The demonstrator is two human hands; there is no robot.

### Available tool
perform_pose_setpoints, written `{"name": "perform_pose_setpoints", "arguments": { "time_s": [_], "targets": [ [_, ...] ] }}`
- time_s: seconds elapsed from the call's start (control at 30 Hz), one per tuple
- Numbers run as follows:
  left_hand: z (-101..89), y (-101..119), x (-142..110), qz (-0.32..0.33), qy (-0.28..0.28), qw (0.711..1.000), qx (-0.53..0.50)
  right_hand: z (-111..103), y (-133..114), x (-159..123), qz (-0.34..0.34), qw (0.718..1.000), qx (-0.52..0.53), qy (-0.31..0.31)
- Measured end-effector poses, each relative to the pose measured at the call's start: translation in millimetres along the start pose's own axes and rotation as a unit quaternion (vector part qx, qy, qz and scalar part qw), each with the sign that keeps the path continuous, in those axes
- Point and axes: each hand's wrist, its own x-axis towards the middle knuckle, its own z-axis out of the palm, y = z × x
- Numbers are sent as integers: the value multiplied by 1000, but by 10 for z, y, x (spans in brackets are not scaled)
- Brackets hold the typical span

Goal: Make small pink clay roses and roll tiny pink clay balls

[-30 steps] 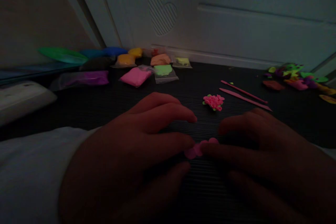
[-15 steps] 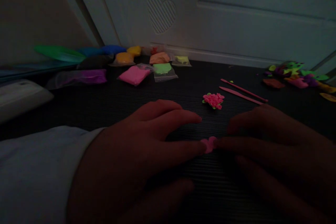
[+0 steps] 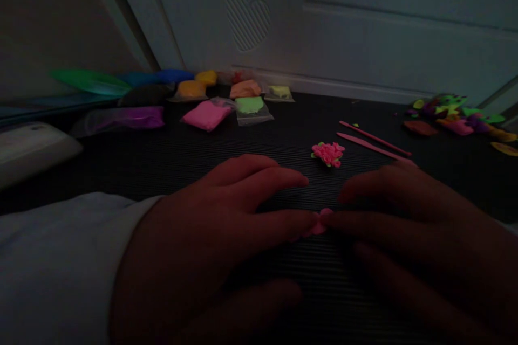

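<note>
A small pink piece of modelling clay lies flat on the dark table, looking like a row of thin overlapping discs. My left hand has its fingers apart, and its index fingertip rests on the clay's left part, hiding some of it. From the other side, my right hand touches the clay's right end with a stretched index finger; its other fingers are apart. Just beyond my fingertips sits a pink clay flower cluster with small green leaves.
Two pink modelling tools lie behind my right hand. Bagged clay stands at the back left, including a pink bag, a green bag and a purple bag. Colourful clay shapes are heaped at the back right. A white object lies at left.
My right index finger has shifted slightly left along the clay. My left index fingertip now covers more of the clay's middle, and a bit of pink shows below it.
</note>
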Motion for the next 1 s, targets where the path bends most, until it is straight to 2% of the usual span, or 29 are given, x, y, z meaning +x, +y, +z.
{"name": "perform_pose_setpoints", "arguments": {
  "time_s": [0.17, 0.37, 0.5, 0.63, 0.8, 1.0],
  "targets": [
    [-3, -14, -5, 17, -12, 1000, -12, -11, 40, -30, 47, 999, 4, 18],
    [-12, -28, 14, 23, -40, 998, -36, -10, 55, -23, 21, 999, 36, 27],
    [-5, -37, 20, 28, -32, 998, -45, -16, 44, -2, 23, 998, 59, 7],
    [-1, -33, 17, 26, -32, 998, -42, -11, 51, -8, 2, 999, 38, 6],
    [-17, -27, 15, 22, -47, 998, -38, -24, 32, -36, 25, 999, 26, 1],
    [-14, -24, 13, 21, -41, 998, -40, -24, 45, -41, 11, 1000, 24, -15]
  ]
}}
